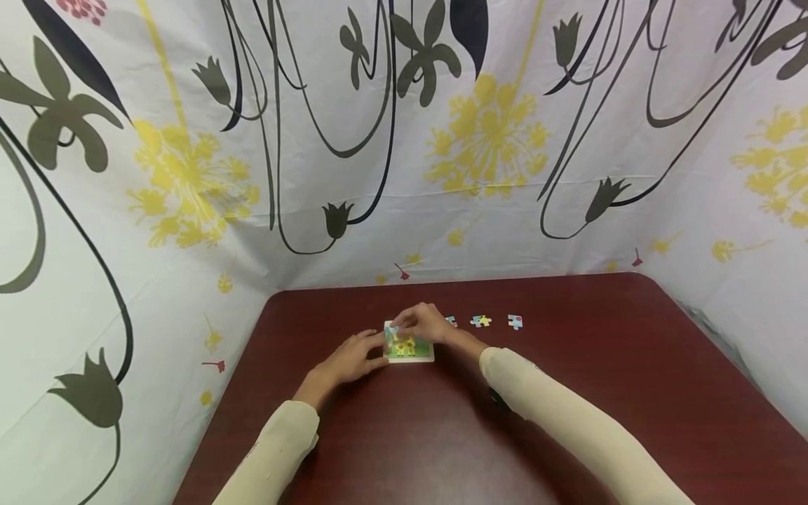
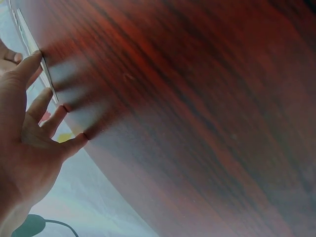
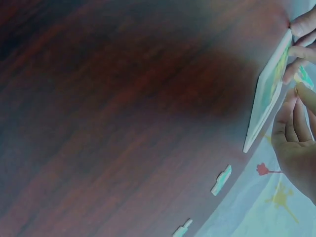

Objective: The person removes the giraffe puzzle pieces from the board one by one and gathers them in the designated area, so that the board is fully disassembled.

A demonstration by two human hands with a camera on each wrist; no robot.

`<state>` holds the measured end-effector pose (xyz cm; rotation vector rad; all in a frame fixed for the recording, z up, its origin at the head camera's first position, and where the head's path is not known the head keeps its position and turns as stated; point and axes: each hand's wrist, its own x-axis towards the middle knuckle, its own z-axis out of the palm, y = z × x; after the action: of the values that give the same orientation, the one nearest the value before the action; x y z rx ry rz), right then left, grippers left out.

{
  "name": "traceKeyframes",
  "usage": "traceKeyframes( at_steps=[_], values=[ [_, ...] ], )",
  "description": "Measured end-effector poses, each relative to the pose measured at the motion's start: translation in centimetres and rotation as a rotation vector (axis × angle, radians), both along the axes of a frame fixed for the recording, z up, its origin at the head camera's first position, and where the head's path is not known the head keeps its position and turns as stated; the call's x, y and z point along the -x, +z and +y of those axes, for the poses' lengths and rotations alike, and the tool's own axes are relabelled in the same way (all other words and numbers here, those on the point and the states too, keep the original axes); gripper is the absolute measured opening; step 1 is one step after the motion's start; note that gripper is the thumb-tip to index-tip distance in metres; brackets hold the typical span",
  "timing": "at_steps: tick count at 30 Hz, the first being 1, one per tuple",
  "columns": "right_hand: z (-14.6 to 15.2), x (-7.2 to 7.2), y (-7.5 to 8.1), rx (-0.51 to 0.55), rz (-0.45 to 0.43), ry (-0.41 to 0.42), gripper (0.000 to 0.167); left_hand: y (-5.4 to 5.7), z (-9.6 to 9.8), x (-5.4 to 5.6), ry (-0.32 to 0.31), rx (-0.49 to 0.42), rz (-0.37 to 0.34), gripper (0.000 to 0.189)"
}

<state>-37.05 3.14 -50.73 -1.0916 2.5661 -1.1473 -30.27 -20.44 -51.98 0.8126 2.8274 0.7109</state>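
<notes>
A small jigsaw puzzle tray (image 1: 416, 355) with a white border and a green and yellow picture lies flat on the table. My left hand (image 1: 353, 358) rests at its left side; in the left wrist view the left hand (image 2: 29, 143) has its fingers spread, fingertips touching the tray's edge and table. Over the tray's upper left part is my right hand (image 1: 426, 324). In the right wrist view the right hand (image 3: 298, 131) pinches a puzzle piece (image 3: 304, 76) between thumb and fingers; its picture is mostly hidden.
Several loose puzzle pieces lie right of the tray, among them a blue and yellow piece (image 1: 481, 321), a blue piece with red (image 1: 515, 322) and one partly behind the right hand (image 1: 451, 320). A flower-printed cloth (image 1: 404, 210) hangs behind the dark red table (image 1: 404, 435).
</notes>
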Motion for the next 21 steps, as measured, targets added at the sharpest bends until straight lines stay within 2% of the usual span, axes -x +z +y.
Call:
traceKeyframes(
  at_steps=[6,13,21],
  values=[
    [0.4,0.0,0.6,-0.013,0.030,0.004,0.017,0.1,0.0,-0.1,0.000,-0.001,0.007,0.019],
    [1.1,-0.2,0.9,-0.026,-0.040,-0.007,0.018,0.0,-0.1,-0.2,-0.018,-0.010,0.015,0.020],
    [2.4,-0.3,1.2,-0.046,-0.040,-0.026,0.019,-0.1,-0.1,-0.2,-0.023,-0.021,0.033,0.019]
  ],
)
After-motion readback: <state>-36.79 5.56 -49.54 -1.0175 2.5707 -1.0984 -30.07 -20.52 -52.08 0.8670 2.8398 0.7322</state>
